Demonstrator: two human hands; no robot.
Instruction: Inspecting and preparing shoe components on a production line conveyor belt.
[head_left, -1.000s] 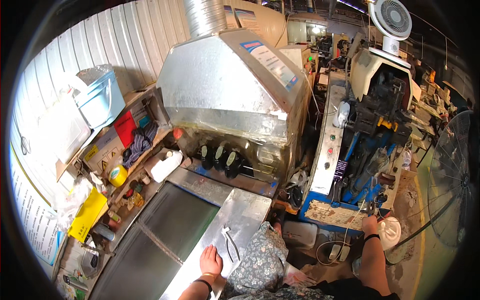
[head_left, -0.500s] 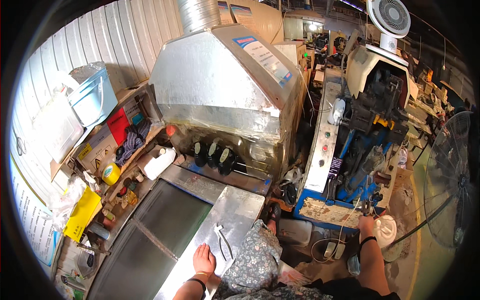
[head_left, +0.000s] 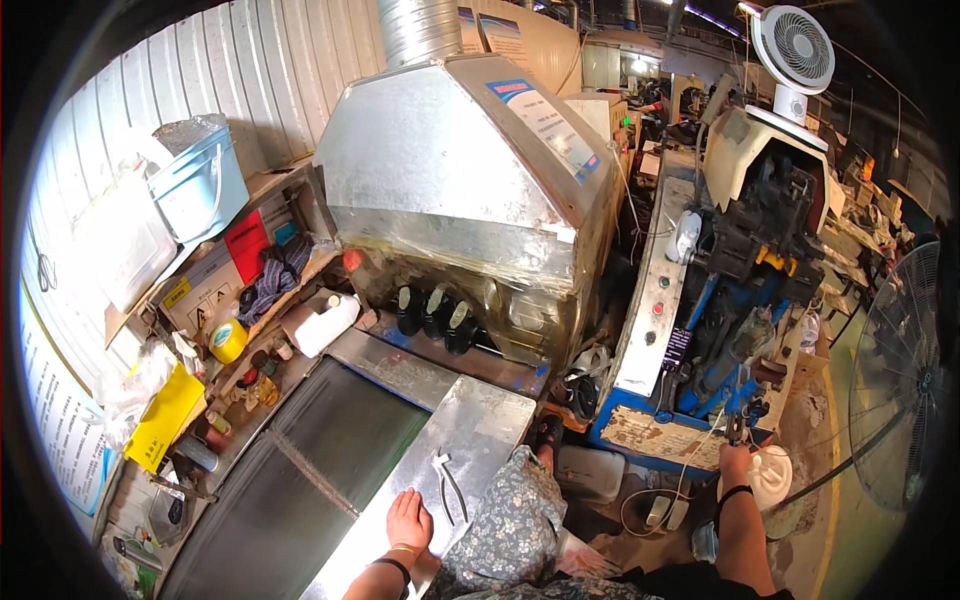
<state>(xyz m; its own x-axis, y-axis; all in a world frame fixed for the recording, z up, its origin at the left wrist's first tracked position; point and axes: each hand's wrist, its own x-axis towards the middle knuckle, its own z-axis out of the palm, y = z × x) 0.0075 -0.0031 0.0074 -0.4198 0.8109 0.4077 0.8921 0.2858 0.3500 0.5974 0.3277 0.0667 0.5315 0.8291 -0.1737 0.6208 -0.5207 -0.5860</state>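
Left hand (head_left: 408,522) lies flat and open on the steel ledge (head_left: 470,430). Slim metal pliers (head_left: 448,486) lie just right of it. Right hand (head_left: 736,462) grips a tool (head_left: 735,428) at the blue machine (head_left: 700,350).

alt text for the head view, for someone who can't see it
Seen from above in a cluttered workshop, a person's left hand rests flat on a metal table beside a pair of pliers, while the right hand reaches to a blue and white machine. A large sheet-metal hood stands behind the table.
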